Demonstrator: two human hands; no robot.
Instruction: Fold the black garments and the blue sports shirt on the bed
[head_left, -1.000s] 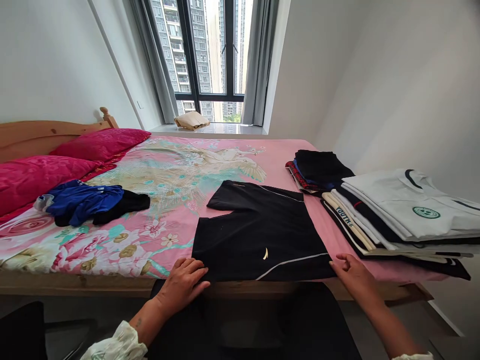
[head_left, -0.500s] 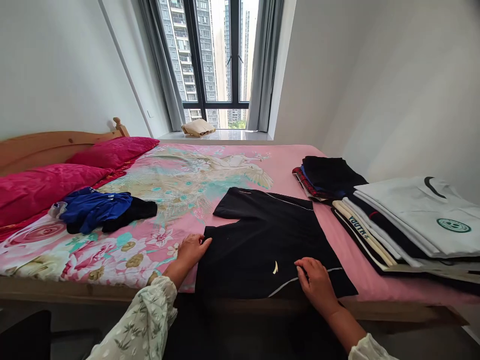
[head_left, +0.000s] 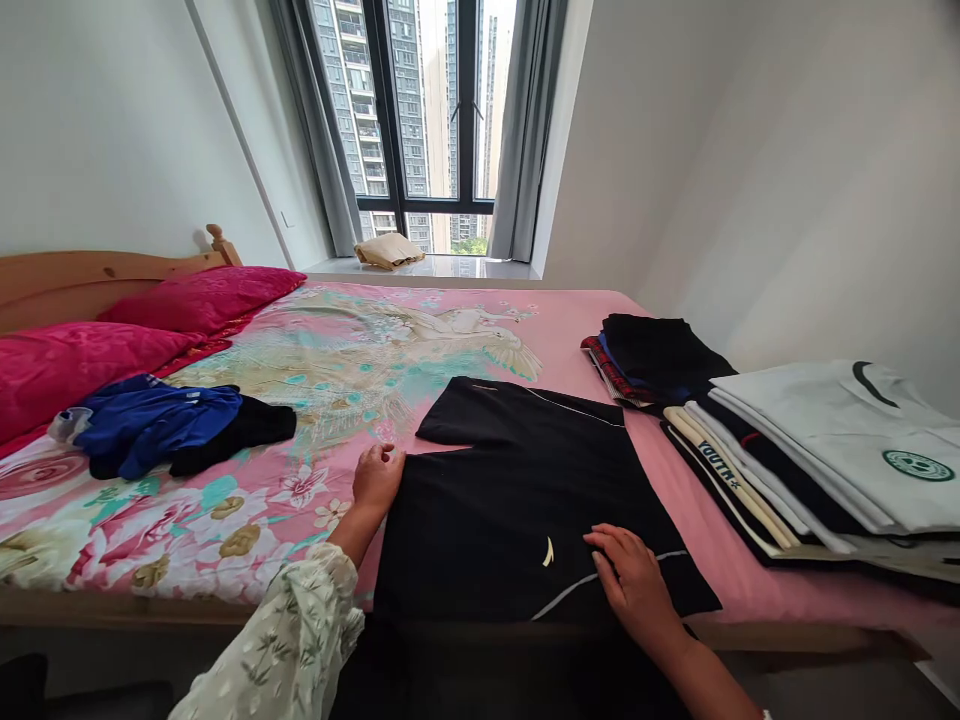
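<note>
A pair of black shorts [head_left: 517, 490] lies spread flat across the front edge of the bed, with thin white piping and a small yellowish mark on one leg. At the corner of the near leg's hem is my left hand [head_left: 377, 480], its fingers curled in and closed on the cloth edge. My right hand [head_left: 626, 570] rests palm down on the shorts near the piping, fingers loosely stretched and slightly bent, holding nothing. The waistband side of the shorts faces right.
On the left lies a crumpled heap of blue and black clothes [head_left: 172, 425] near magenta pillows [head_left: 97, 350]. Folded white, cream and black shirts [head_left: 832, 430] are stacked at right, beside a smaller dark folded pile [head_left: 664, 350]. A beige folded cloth [head_left: 388, 251] sits on the windowsill.
My left hand's fingers have curled in, and the hand sits slightly higher at the hem. My right hand stays on the shorts with almost no movement. The view has shifted slightly.
</note>
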